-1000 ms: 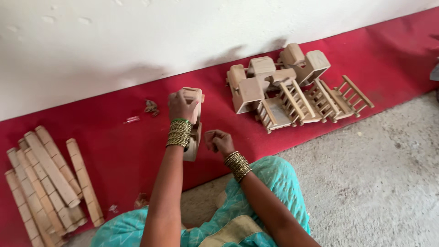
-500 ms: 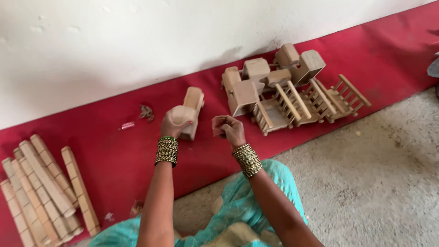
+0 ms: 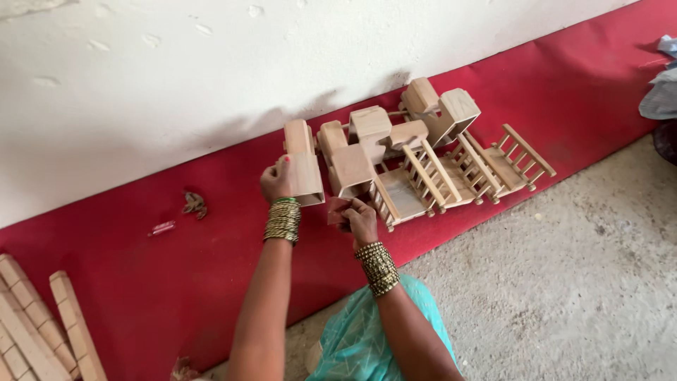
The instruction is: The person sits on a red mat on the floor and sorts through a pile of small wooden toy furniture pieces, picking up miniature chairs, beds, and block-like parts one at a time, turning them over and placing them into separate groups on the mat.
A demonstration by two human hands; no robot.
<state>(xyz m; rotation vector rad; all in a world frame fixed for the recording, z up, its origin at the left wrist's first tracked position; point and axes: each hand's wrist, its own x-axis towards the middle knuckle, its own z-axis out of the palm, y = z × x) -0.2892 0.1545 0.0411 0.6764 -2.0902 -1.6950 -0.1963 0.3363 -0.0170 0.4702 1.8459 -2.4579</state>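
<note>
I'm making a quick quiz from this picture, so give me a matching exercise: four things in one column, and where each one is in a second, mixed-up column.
Things:
1. wooden block
2. wooden sticks
3. railed wooden frames
4. bunched cloth

Places:
A. right edge of the picture
B. in the left hand
C. bottom left, on the red mat
D. right of both hands, near the wall

Pairs: 1-B, 2-C, 3-D, 4-A
</note>
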